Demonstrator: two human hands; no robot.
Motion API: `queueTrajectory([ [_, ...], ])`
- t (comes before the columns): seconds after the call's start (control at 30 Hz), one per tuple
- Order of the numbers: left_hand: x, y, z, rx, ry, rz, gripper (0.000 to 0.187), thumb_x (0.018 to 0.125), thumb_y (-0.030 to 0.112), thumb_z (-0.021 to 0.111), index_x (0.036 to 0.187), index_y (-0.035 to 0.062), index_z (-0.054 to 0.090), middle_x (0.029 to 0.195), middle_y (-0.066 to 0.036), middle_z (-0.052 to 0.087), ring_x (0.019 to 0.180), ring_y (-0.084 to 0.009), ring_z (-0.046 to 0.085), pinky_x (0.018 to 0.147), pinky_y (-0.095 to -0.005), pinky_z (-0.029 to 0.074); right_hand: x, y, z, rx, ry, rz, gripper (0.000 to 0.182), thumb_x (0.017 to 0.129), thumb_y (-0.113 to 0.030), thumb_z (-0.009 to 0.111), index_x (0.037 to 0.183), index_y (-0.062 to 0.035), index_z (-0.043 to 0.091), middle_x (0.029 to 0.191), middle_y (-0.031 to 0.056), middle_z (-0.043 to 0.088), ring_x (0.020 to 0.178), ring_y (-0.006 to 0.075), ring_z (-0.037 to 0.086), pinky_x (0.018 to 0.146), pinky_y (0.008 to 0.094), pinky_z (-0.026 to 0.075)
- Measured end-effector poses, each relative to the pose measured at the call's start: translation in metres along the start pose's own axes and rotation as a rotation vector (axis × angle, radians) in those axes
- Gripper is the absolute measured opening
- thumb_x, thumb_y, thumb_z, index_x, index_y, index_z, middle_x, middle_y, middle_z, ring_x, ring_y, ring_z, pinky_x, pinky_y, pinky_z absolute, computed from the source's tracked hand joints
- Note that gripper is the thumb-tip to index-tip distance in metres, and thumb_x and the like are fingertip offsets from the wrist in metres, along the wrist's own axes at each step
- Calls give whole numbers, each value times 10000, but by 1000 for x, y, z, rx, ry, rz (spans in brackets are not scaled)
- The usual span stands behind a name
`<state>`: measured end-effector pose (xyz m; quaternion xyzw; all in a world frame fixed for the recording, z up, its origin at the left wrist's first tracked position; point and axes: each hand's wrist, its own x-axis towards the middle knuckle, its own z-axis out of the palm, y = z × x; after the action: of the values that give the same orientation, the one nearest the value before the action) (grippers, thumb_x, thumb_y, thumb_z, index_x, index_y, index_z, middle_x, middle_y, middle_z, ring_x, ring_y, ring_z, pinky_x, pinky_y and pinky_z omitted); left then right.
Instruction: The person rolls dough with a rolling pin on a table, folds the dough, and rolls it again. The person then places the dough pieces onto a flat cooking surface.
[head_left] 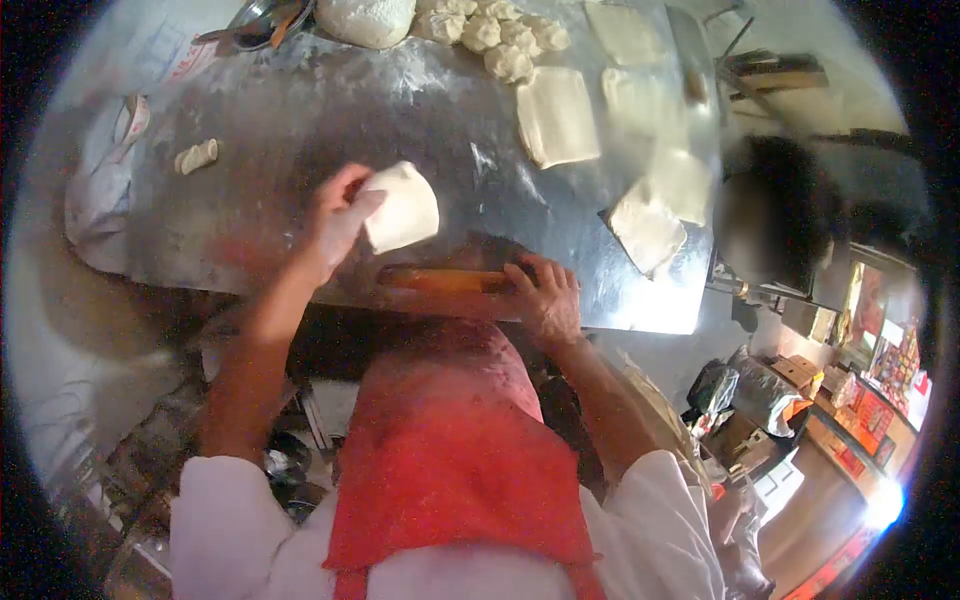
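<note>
My left hand pinches the left edge of a small flat piece of dough, held up over the metal worktop. Near the table's front edge lies a wooden rolling pin, its left part bare. My right hand is curled over the right end of that pin. Rolled dough sheets, one of them a rectangular sheet, lie on the right side of the table. Closer to the right corner is a tilted dough sheet.
At the back sit a large dough ball and several dough lumps. A bowl stands back left, and a small dough strip lies at left. Beyond the right edge is a person; boxes and bags are piled lower right.
</note>
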<state>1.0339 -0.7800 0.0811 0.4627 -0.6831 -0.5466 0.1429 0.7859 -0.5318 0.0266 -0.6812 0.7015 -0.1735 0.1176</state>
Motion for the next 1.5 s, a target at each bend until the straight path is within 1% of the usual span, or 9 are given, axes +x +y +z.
queueTrajectory([
  [0.07,-21,7,-8,-533,240,-315,195,943,149,704,1102,64,631,967,-13,639,954,-158,643,779,-325,539,-4,-1,1,-5,-6,-9,466,809,-262,719,1261,-179,640,1308,98,589,1147,334,591,914,511,459],
  [0.2,-35,-90,-23,-619,173,-327,228,969,186,676,1173,94,633,1042,-36,672,988,-169,656,838,-334,557,-10,-4,4,-8,-36,10,522,824,-279,706,1325,-169,612,1332,104,578,1171,336,572,919,498,459],
  [0.43,-49,-94,-58,28,437,-115,344,1058,206,561,1366,52,570,1326,-153,653,1213,-214,630,1025,-324,475,20,-55,-19,-50,-133,-45,405,870,-243,706,1259,-148,645,1285,91,619,1109,318,625,905,468,480],
  [0.57,23,-51,-38,714,348,178,593,1035,429,551,1484,52,463,1497,-172,527,1381,-355,494,1177,-539,313,121,-45,45,-175,-33,-99,521,905,-391,692,1362,-167,583,1336,136,600,1237,363,579,994,491,471],
  [0.7,48,-77,-40,956,267,329,747,987,475,596,1592,124,334,1588,-192,420,1465,-385,397,1217,-551,256,153,-50,47,-170,-98,60,635,988,-474,536,1513,-126,459,1555,202,438,1454,378,394,1088,578,391],
  [0.87,-13,-104,-30,758,279,389,763,981,423,631,1585,76,319,1590,-207,409,1456,-384,406,1209,-569,249,98,-62,68,-75,-14,48,692,1011,-527,470,1514,-54,433,1564,220,433,1470,381,384,1146,585,322],
  [1.03,69,-91,-54,678,230,209,846,941,432,669,1575,4,309,1571,-220,425,1433,-389,432,1201,-585,252,231,-20,57,-86,-34,11,819,979,-678,421,1545,-86,402,1548,197,454,1462,384,390,1162,604,290],
  [1.2,-14,-112,-31,896,278,518,917,936,468,667,1583,-39,260,1578,-212,415,1448,-396,408,1195,-590,271,138,-56,52,-154,-89,10,774,996,-581,483,1572,-78,362,1541,205,466,1436,380,431,1139,573,342],
  [1.5,73,-79,-56,706,256,150,815,977,431,616,1593,17,277,1621,-242,323,1490,-410,332,1192,-560,287,237,-22,65,-40,57,-23,764,969,-612,515,1558,-139,398,1512,236,473,1393,425,453,1148,583,336],
])
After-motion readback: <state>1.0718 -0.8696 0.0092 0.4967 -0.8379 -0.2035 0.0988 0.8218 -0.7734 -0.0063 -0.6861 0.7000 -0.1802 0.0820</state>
